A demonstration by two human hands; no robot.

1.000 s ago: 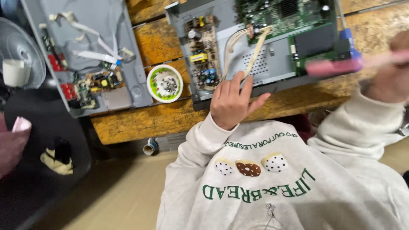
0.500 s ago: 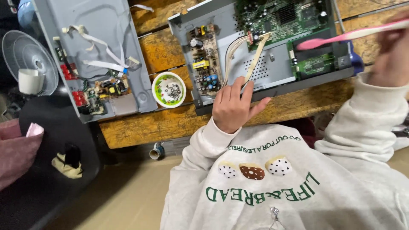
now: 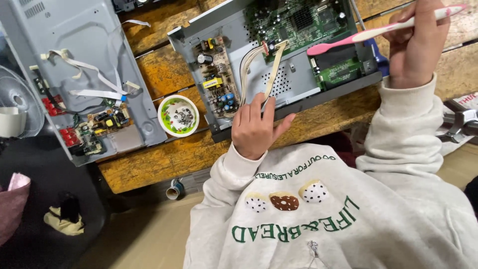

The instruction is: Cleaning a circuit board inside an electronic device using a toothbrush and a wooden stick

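One pink toothbrush (image 3: 378, 31) juts leftward from right hand's (image 3: 416, 47) grip.

Toothbrush (image 3: 368, 34) pink with white stripe along handle. Open chassis (image 3: 294, 87) grey metal, its main circuit board (image 3: 303, 22) green, power board (image 3: 219, 79) tan with yellow and blue parts. Second chassis (image 3: 74, 55) grey, white ribbon cables (image 3: 84, 79), red connectors (image 3: 55, 104). Bowl (image 3: 178, 116) white rim, green patterned inside. Table (image 3: 164, 74) worn orange-brown wood. Sweatshirt (image 3: 348, 224) off-white, green lettering, brown and dotted white doughnut prints.

an electronics repair workshop: opened device casings (image 3: 294, 74), bare circuit boards (image 3: 102, 122), worn wooden bench (image 3: 164, 154)
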